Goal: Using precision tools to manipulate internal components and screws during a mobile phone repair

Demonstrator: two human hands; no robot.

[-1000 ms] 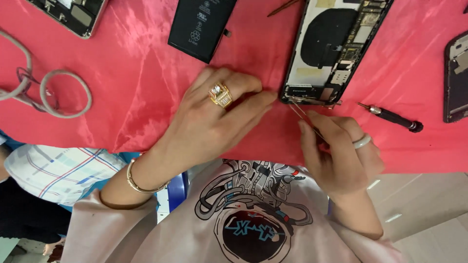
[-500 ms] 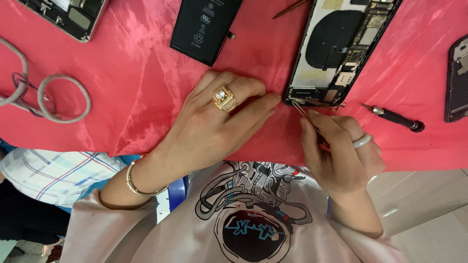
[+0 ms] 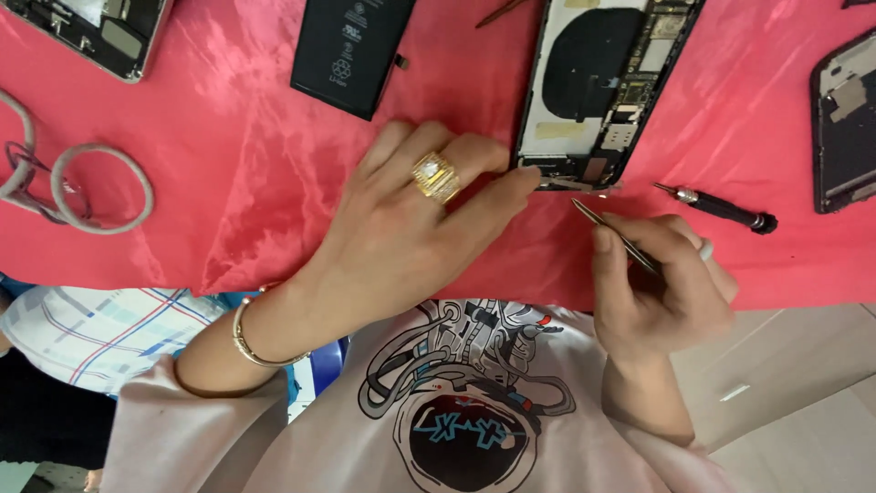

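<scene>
Lying at the far left of the red-covered worktop (image 3: pixel 228 183) is a pair of pale loop handles (image 3: pixel 100 187), and above them, cut by the top edge, an opened phone body (image 3: pixel 91 27) showing its inner parts. Further right a flat black battery (image 3: pixel 351 50) rests on the cloth, well apart from the loops. Below it the left hand (image 3: pixel 411 228) lies palm down on the cloth, a large gold ring (image 3: pixel 436 175) on one finger and a thin gold bangle (image 3: pixel 251 342) at the wrist; its grip is spread, the fingers stretched out flat, and one fingertip touches the lower edge of the opened phone chassis (image 3: pixel 602 91). That chassis lies near the middle right, tilted, running up out of view, with a black round pad and small circuit parts showing inside. Just beside its lower corner points the tip of the thin metal tweezers (image 3: pixel 611 228), which the right hand (image 3: pixel 662 288) holds, its grip pinching them between thumb and fingers; tip and chassis are near but apart. Right of the hand a small black screwdriver (image 3: pixel 721 207) lies on the cloth, and at the far right edge sits another dark phone part (image 3: pixel 844 128).
</scene>
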